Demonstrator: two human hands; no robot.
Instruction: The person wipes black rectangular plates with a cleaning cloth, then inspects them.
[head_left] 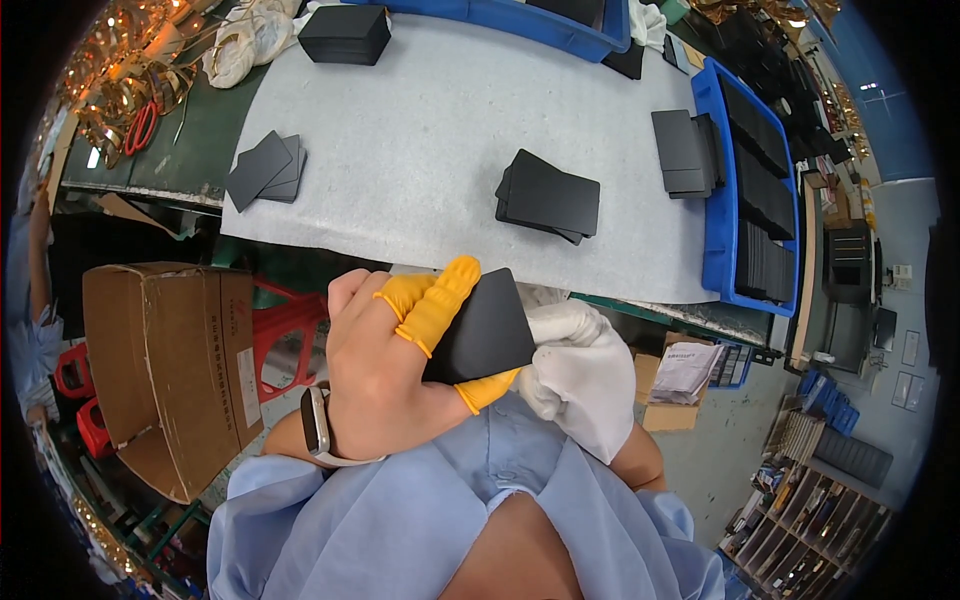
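Observation:
A flat black rectangular plate point(485, 330) with rounded corners is held up in front of my body, just off the near edge of the table. My left hand point(375, 350) is closed on it, yellow finger cots on the thumb and two fingers, with the thumb at its lower edge. In a white glove, my right hand point(585, 365) has its fingers curled at the plate's right edge; the fingertips are partly hidden. Beyond the hands, a loose stack of similar black plates point(550, 195) lies on the white cloth point(400, 130). Farther left, several dark grey plates point(267, 170) lie fanned out.
A taller black stack point(345, 35) stands at the far left, grey plates point(682, 150) at the right. Blue trays hold plates at the right point(715, 240) and far edge point(500, 22). Red-handled scissors point(141, 128) lie far left. A cardboard box point(165, 370) stands beside red stools point(285, 335).

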